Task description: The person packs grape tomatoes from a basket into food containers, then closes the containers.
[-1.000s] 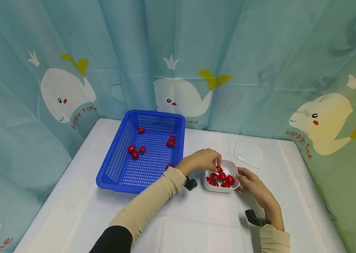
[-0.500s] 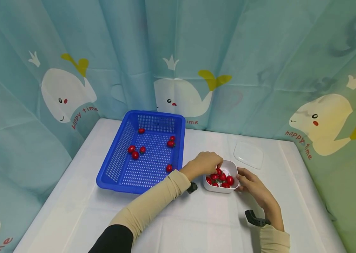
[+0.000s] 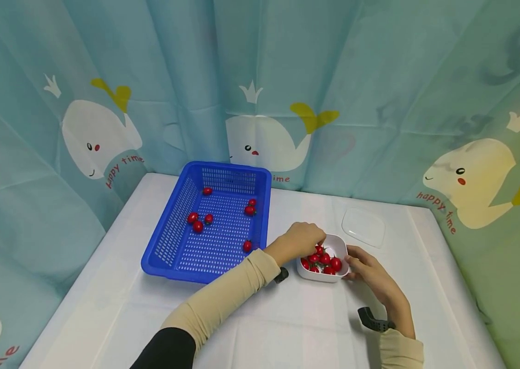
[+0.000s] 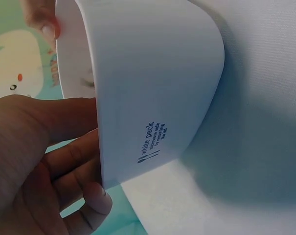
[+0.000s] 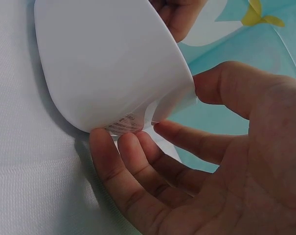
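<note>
A small white plastic food box (image 3: 320,277) sits on the table with several cherry tomatoes (image 3: 336,264) inside. My right hand (image 3: 375,271) grips its right end, thumb at the rim and fingertips on the outer wall, as the right wrist view shows. From the left, my left hand (image 3: 300,238) reaches over the rim into the back left of the box. In the left wrist view the box wall (image 4: 152,73), printed "white pack", hides the thumb and index tips, so I cannot tell whether they hold a tomato.
A blue slotted basket (image 3: 172,275) stands to the left, with several cherry tomatoes (image 3: 198,226) spread over its floor. Behind the box and to its right, a clear lid (image 3: 363,227) lies flat on the white tablecloth. A whale-print curtain (image 3: 269,51) hangs behind the table.
My left hand has shifted slightly right and down into the box; its fingertips, seen at a tomato a second ago, are now hidden. The right hand keeps its place.
</note>
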The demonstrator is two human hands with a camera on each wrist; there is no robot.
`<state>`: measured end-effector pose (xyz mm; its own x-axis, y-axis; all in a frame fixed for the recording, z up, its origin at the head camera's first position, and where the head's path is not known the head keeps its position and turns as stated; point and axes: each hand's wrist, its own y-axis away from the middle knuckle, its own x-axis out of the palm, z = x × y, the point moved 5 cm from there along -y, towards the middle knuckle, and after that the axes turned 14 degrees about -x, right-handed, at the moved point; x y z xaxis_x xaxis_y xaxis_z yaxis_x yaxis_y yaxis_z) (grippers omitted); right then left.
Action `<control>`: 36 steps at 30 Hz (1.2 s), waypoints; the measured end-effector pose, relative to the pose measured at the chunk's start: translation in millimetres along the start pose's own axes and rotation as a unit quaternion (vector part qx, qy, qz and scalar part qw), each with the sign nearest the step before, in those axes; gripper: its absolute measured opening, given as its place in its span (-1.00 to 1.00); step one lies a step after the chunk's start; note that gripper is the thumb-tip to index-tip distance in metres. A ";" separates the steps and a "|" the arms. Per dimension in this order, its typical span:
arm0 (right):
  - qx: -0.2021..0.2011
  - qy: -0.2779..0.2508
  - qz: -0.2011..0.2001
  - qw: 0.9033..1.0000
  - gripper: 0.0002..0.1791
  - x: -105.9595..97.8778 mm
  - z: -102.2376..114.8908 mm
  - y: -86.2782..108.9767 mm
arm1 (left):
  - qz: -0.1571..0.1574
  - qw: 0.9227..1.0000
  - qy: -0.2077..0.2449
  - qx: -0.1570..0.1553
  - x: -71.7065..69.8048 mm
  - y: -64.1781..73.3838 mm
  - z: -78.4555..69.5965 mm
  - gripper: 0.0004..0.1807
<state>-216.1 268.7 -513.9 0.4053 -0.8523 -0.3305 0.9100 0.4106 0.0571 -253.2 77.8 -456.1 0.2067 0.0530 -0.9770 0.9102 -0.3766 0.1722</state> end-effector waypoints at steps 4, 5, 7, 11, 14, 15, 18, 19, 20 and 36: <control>-0.004 0.003 0.004 1.000 -0.36 0.3 0.3 0.2 | -0.004 1.000 0.005 0.002 -0.8 0.1 1.0 -0.94; -0.004 0.003 0.004 1.000 -0.36 0.3 0.3 0.3 | -0.005 1.000 0.007 0.002 -0.8 -0.2 1.3 -0.95; -0.004 0.002 0.004 1.000 -0.36 0.4 0.0 0.3 | -0.003 1.000 0.010 0.003 -0.8 -0.3 1.7 -0.95; 0.000 -0.001 0.001 1.000 -0.37 0.2 -0.5 0.2 | 0.007 1.000 0.019 0.003 -1.0 -0.2 2.1 -0.95; -0.001 -0.003 0.001 1.000 -0.38 0.4 0.2 0.6 | 0.018 0.999 0.031 0.004 -2.1 0.3 2.7 -0.93; -0.002 -0.003 0.000 1.000 -0.38 0.4 0.5 0.7 | 0.021 0.999 0.036 0.003 -2.8 0.5 3.1 -0.93; -0.005 -0.006 0.001 1.000 -0.38 0.6 1.1 0.7 | 0.028 0.997 0.064 0.007 -6.5 0.3 5.1 -0.89; -0.005 -0.006 0.001 1.000 -0.38 0.7 1.2 0.6 | 0.029 0.997 0.077 0.010 -8.1 0.1 6.0 -0.88; -0.005 -0.006 0.001 1.000 -0.38 0.7 1.3 0.4 | 0.031 0.995 0.093 0.013 -10.2 0.2 7.2 -0.87; -0.003 0.005 0.006 1.000 -0.35 1.1 0.9 -0.4 | -0.098 0.950 0.294 -0.030 -57.9 15.0 67.9 -0.73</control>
<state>-216.0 267.3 -513.5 0.4152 -0.8441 -0.3394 0.9047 0.4224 0.0562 -275.9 6.3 -405.6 0.1795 0.6308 -0.7549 0.9671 -0.2538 0.0179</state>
